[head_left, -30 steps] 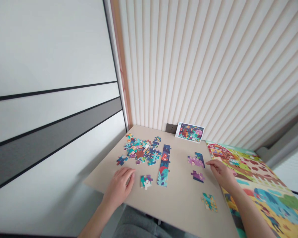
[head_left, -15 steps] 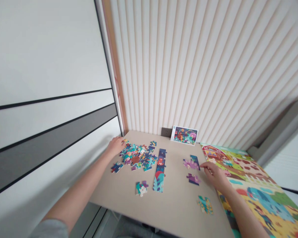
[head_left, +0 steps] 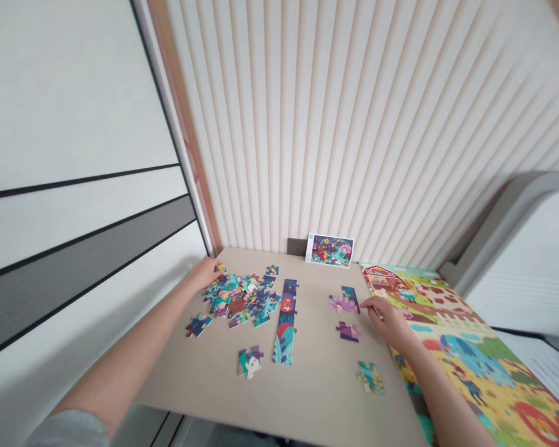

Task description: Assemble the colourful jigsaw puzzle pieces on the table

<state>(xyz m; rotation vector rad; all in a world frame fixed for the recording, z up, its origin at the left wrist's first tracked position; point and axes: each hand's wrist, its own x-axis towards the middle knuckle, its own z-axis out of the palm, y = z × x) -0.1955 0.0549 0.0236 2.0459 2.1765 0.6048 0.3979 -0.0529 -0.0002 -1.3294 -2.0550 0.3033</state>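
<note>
The left hand (head_left: pixel 205 273) is resting at the jigsaw pile's (head_left: pixel 240 299) 10 o'clock, the right hand (head_left: pixel 387 321) beside a purple piece (head_left: pixel 343 303) at its 4 o'clock; fingers (head_left: pixel 370 303) narrow, any hold unclear.

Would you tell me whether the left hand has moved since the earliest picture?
Yes, forward: the left hand now rests at the far side of the loose jigsaw pieces.

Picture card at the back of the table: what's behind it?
The picture card leans against the ribbed wall panel, with a dark wall socket beside its left edge. Whatever lies directly behind the card is covered by it.
</note>
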